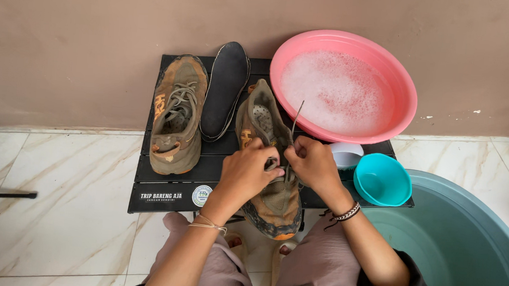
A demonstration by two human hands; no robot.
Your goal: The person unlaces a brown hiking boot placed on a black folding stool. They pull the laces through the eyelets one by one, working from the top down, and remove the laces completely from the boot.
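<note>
A dirty olive-brown shoe point(271, 196) with orange marks lies on a low black slatted table point(166, 184), toe toward me. My left hand point(247, 171) presses on its laces at mid-shoe. My right hand point(312, 163) pinches the grey shoelace point(297, 117), whose free end sticks up. A second matching shoe point(177, 116) sits to the left, laced. A black insole point(225, 89) lies between the two shoes.
A pink basin point(393, 69) of foamy water leans against the beige wall at the table's back right. A teal cup point(381, 180) and a small white cup point(347, 153) stand by my right wrist. A large teal tub point(475, 257) sits on the tiled floor at right.
</note>
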